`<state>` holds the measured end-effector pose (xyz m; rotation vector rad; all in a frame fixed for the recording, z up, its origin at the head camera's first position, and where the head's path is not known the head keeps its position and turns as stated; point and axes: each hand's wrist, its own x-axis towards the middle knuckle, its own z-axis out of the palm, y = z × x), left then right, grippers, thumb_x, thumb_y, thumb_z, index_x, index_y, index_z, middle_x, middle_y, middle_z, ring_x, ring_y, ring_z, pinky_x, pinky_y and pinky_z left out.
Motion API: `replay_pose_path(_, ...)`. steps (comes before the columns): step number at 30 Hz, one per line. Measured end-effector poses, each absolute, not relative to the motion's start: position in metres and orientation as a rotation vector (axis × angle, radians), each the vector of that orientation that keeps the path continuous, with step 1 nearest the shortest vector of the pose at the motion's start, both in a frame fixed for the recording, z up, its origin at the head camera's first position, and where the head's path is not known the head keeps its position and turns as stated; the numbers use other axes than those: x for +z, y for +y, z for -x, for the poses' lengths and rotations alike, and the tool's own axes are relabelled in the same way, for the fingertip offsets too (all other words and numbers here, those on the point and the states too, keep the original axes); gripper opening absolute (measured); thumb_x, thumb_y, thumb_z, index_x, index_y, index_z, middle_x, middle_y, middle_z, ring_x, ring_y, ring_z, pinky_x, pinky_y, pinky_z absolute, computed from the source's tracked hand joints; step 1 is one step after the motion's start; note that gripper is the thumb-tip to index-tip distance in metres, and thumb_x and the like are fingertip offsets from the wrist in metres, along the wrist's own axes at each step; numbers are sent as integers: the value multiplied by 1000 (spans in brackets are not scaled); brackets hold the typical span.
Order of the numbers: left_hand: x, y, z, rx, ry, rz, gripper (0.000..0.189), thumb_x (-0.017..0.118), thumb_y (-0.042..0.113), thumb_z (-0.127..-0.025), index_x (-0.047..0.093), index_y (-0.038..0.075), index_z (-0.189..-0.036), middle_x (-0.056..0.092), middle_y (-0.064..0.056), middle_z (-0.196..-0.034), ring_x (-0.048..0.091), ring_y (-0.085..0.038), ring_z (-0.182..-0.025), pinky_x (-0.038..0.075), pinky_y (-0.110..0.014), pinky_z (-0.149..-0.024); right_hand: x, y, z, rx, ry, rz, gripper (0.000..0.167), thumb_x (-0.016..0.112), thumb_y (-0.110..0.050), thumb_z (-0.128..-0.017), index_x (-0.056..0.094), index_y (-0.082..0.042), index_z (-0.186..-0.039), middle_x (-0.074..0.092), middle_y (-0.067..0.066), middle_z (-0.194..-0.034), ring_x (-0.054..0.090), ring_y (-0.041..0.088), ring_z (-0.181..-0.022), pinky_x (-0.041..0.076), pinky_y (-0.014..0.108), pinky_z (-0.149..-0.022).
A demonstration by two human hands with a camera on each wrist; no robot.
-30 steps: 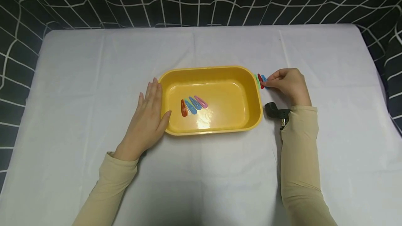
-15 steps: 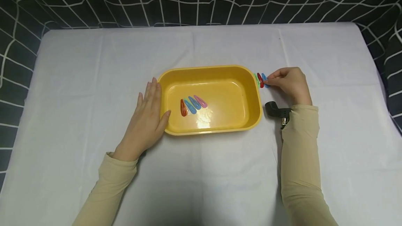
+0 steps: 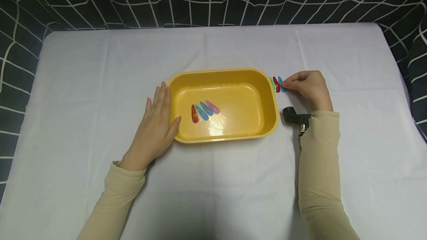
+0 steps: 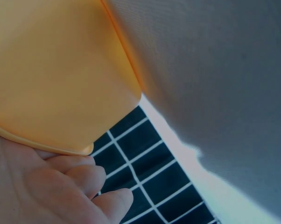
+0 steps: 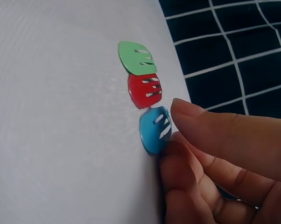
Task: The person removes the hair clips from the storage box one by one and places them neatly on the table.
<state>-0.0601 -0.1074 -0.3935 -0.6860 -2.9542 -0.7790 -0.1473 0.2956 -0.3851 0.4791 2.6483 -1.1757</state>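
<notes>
My left hand (image 3: 151, 130) lies with straight fingers along the left end of a yellow plastic tray (image 3: 227, 140), its thumb over the rim. Beyond the tray's right end, my right hand (image 3: 310, 88) pinches a blue snap hair clip (image 5: 153, 133) between thumb and fingertips at the table surface. Beside that clip lie a red hair clip (image 5: 144, 92) and a light green one (image 5: 135, 58), in a row toward the tray. Inside the tray, on the left, several clips lie fanned out: a red clip (image 3: 195, 114), blue clips (image 3: 207, 108) and a pink clip (image 3: 213, 107).
A white cloth (image 3: 213, 180) covers the table. Dark fabric with a white grid (image 3: 200, 3) surrounds its back and sides. A black camera mount (image 3: 293, 117) sticks out from my right wrist, close to the tray's right end.
My right hand has shifted very slightly right, and the gap between the blue and red clips looks a little wider. The left hand and tray stay in place.
</notes>
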Motion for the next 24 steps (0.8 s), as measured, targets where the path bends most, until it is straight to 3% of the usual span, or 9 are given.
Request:
replay_pose_path(9, -392, -107, 61, -773, -2958, 675, 69, 44, 25, -97, 11, -12, -146, 2, -20, -156, 0, -28, -143, 5, -52, -112, -383, 298, 147, -1276, 2565, -501, 19, 75, -26, -81, 74, -7, -85, 64, -12, -71, 57, 10, -71, 47, 15, -67)
replay_pose_path(19, -392, -107, 61, -741, -2942, 669, 67, 44, 21, -96, 13, -12, -145, 7, -22, -155, 3, -29, -143, 6, -50, -113, -379, 301, 144, -1332, 2543, -496, 17, 75, -23, -81, 74, -7, -86, 65, -13, -70, 61, 6, -68, 50, 15, -65)
replay_pose_path(24, -392, -107, 61, -732, -2926, 657, 65, 42, 17, -94, 14, -13, -145, 9, -22, -155, 6, -30, -143, 6, -48, -113, -375, 303, 143, -1387, 2519, -496, 9, 74, -20, -82, 75, -11, -83, 67, -12, -71, 63, 5, -69, 50, 15, -66)
